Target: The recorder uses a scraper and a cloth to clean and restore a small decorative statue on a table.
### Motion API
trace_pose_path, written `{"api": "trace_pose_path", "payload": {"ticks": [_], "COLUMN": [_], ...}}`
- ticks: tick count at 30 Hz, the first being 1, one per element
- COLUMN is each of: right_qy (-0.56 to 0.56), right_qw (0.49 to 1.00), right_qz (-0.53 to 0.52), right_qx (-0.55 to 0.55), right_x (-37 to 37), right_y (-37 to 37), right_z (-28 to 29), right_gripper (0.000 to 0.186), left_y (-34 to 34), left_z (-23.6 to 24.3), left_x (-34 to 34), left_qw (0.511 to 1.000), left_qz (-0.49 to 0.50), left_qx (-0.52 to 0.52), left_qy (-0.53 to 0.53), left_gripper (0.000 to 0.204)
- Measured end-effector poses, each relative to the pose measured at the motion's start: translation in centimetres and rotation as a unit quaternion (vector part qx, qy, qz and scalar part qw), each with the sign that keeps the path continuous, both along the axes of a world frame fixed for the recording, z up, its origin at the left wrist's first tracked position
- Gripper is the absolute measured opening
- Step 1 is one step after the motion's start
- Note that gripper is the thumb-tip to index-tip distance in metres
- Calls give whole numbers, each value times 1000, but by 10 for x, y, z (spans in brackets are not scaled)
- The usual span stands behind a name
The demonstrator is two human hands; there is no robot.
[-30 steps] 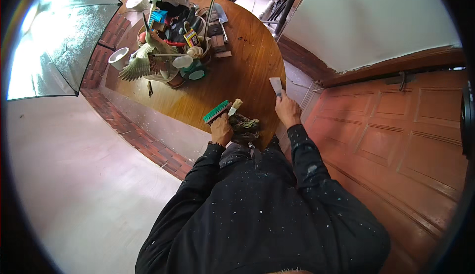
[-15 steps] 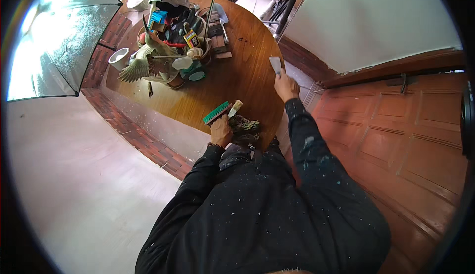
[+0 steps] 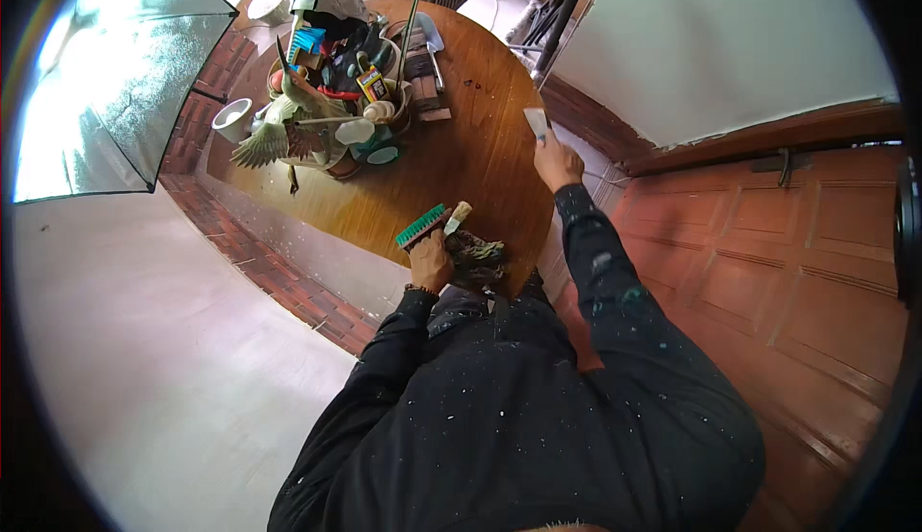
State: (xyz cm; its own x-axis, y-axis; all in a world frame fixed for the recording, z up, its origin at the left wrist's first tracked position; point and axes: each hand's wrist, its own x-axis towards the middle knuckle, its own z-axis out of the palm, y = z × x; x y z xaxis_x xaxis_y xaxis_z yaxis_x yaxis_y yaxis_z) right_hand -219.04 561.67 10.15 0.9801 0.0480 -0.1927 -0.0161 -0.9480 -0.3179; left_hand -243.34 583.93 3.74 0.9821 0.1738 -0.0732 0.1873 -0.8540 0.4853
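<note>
My left hand (image 3: 430,261) is closed on a scrub brush (image 3: 421,225) with green bristles facing up, at the near edge of the wooden table (image 3: 480,162). Beside it lie a paintbrush (image 3: 459,216) with pale bristles and a crumpled, camouflage-patterned cloth (image 3: 475,252). Over the table's right edge, my right hand (image 3: 558,162) is wrapped round the handle of a putty knife (image 3: 537,123), its pale flat blade pointing away from me. The fist hides most of that handle.
Far left on the table, a bird figure (image 3: 286,121) stands before crowded tubs of tools. A white cup (image 3: 232,119) stands at the left edge; brown blocks (image 3: 423,81) lie behind. A reflective umbrella (image 3: 115,71) hangs left, and a reddish panelled door (image 3: 749,244) is right.
The view has shifted slightly. My right hand and the putty knife have barely moved, with the blade tilting a little; the left hand still holds the scrub brush in the same place.
</note>
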Motion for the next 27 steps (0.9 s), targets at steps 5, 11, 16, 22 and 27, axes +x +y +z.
{"api": "trace_pose_path", "payload": {"ticks": [5, 11, 16, 22, 27], "right_qy": [56, -7, 49, 28, 74], "right_qw": [998, 1000, 999, 999, 997], "right_qz": [-10, -11, -7, -29, -25], "right_qx": [8, 9, -3, 6, -16], "right_x": [-96, -52, -75, -62, -140], "right_y": [-21, -22, -23, -33, -45], "right_z": [3, -3, 1, 2, 12], "right_gripper": [40, 42, 44, 47, 47], "left_y": [1, -27, -38, -39, -39], "left_z": [11, 55, 53, 29, 23], "left_x": [0, 29, 41, 48, 39], "left_qw": [999, 997, 991, 993, 997], "left_qz": [10, -37, -82, -104, -81], "left_qx": [16, -63, -93, -56, -16], "left_qy": [28, -16, -60, -26, -6], "left_gripper": [34, 62, 72, 82, 81]}}
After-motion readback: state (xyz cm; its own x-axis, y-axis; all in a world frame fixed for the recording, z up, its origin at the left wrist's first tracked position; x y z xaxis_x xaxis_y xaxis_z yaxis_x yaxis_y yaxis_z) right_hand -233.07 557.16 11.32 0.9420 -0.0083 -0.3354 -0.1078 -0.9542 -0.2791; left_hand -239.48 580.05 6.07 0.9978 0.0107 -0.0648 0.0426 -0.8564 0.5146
